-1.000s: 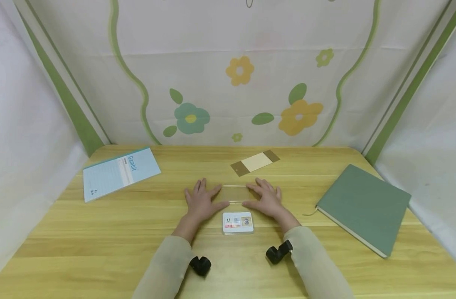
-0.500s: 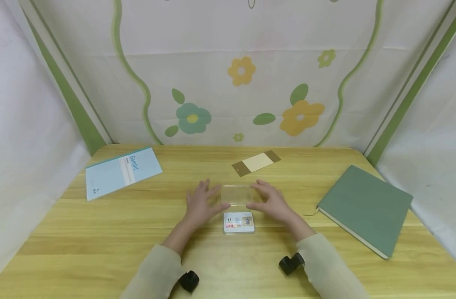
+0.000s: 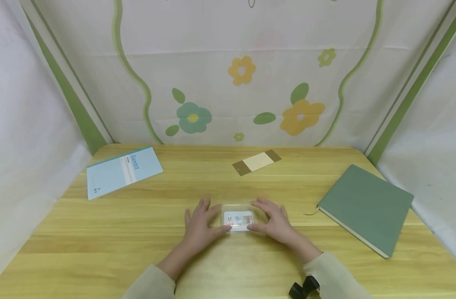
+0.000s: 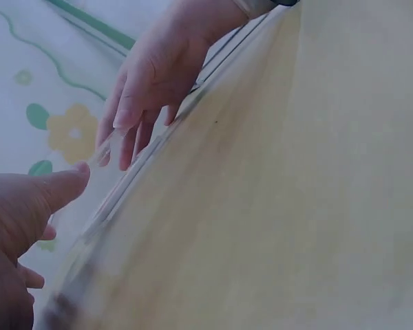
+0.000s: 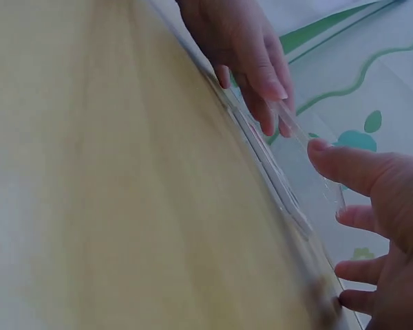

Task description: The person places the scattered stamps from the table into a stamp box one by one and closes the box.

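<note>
A clear plastic lid (image 3: 237,208) is held level between both hands, just over a flat case (image 5: 270,172) with a white printed card face. In the head view the printed face shows through the lid. My left hand (image 3: 201,224) pinches the lid's left end, thumb at the near edge and fingers at the far edge. At the opposite end my right hand (image 3: 275,223) pinches it the same way. Both wrist views show a narrow gap between the lid (image 4: 104,147) and the case lying on the table.
A light blue notebook (image 3: 119,172) lies at the back left of the wooden table (image 3: 100,241). Behind the hands is a brown and cream card (image 3: 257,162). On the right rests a green hardcover book (image 3: 366,209) with a ribbon. A flowered curtain (image 3: 220,41) hangs behind.
Both hands have lifted the clear lid from behind the case and brought it toward the body. It now overlaps the case in the head view. The case has stayed in place.
</note>
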A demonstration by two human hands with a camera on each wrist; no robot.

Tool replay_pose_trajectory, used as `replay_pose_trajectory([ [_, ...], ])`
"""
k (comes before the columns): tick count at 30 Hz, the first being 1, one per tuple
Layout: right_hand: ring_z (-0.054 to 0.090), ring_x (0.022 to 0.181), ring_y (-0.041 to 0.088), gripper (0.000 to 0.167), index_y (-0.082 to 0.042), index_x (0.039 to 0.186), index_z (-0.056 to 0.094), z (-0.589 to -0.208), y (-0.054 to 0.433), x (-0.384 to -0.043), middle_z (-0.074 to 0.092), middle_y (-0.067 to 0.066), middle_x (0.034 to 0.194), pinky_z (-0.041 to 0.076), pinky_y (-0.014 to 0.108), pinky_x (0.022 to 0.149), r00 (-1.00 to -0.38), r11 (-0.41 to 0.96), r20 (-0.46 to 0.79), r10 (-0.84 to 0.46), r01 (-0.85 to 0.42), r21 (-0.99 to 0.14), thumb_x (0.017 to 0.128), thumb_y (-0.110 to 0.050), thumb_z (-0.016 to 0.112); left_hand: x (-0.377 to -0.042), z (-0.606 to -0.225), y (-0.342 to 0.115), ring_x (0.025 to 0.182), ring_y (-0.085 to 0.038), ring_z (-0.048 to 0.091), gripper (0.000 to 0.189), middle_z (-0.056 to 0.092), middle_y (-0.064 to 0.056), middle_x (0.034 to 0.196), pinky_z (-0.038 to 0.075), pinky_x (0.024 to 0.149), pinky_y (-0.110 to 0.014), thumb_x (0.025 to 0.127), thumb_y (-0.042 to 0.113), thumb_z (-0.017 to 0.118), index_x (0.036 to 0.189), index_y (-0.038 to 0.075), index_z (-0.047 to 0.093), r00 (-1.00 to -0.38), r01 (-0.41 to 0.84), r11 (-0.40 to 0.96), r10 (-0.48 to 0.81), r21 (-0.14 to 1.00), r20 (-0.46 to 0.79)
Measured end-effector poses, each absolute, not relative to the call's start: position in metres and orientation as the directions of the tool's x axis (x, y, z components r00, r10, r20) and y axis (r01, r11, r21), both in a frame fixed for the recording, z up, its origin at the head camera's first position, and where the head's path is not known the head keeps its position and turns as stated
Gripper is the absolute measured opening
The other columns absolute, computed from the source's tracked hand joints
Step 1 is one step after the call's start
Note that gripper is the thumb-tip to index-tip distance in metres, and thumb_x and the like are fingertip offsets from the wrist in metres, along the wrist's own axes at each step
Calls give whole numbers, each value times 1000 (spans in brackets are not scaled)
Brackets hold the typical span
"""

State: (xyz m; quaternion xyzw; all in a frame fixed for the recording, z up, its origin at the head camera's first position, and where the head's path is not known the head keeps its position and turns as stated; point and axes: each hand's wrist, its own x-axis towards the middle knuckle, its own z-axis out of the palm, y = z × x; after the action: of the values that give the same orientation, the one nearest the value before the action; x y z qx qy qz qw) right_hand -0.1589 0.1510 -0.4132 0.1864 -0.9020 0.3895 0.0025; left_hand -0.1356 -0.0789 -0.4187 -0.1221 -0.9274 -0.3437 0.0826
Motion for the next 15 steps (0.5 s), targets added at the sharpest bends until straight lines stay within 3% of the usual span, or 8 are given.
replay_pose_trajectory([
  [15,28,119,33,62,-12,111,57,-421,153,-156,40,15,127,-4,60,91,-903,657,208,-375,-417,-628,57,-35,78,-132,-426,-77,121,-38,21,65,35,-20,130,0,90,-62,62,54,66,114,18,56,-947,306,786,196,538,253],
])
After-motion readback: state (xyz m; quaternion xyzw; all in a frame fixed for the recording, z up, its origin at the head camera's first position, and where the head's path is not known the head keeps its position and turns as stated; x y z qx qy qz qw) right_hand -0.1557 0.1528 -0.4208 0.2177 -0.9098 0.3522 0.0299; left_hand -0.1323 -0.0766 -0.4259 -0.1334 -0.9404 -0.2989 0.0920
